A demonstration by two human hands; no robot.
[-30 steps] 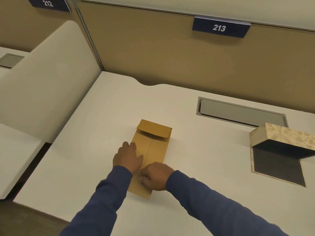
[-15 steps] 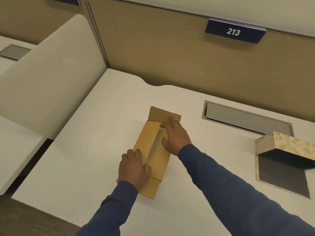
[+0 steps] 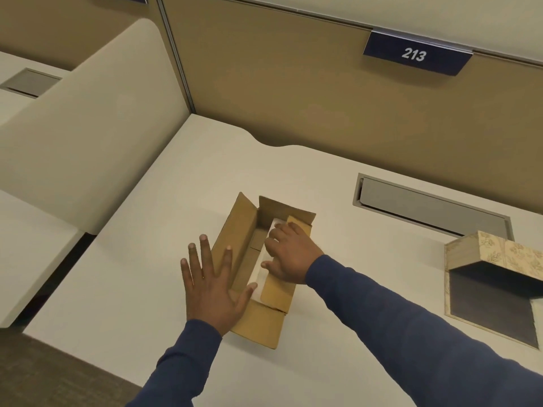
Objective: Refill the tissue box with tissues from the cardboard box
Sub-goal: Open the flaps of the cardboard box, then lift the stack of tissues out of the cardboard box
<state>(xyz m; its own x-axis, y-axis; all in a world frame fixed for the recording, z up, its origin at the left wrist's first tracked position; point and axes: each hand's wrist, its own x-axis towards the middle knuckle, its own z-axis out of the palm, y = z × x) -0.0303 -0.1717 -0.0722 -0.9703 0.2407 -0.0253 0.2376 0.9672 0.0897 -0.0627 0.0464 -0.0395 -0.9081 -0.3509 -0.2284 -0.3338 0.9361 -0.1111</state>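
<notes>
A long, narrow cardboard box (image 3: 266,277) of plain brown corrugated board lies on the smooth off-white desk (image 3: 132,277), its top flaps folded out: the left flap stands up at a slant, the far end flap rises behind, and the right flap lies partly over the opening. Inside, a stack of white tissues (image 3: 260,274) shows as a pale strip along the right of the interior, soft-edged against the stiff board. The left hand (image 3: 213,286) is spread wide and flat, fingers splayed, over the box's left flap and near corner — it grips nothing. The right hand (image 3: 289,254) reaches into the opening with fingers curled down toward the tissues; whether they have closed on the stack cannot be told. Both arms wear dark blue sleeves (image 3: 411,333). Well apart to the right, at the desk's edge of view, sits the tissue box (image 3: 499,254), a rigid beige case printed with a faint leaf pattern, its open side showing a dark hollow interior. Behind it a grey rectangular cable hatch (image 3: 429,205) is set flush into the desk, and a tan fabric partition (image 3: 293,92) carries a navy plate (image 3: 417,52) reading 213.
</notes>
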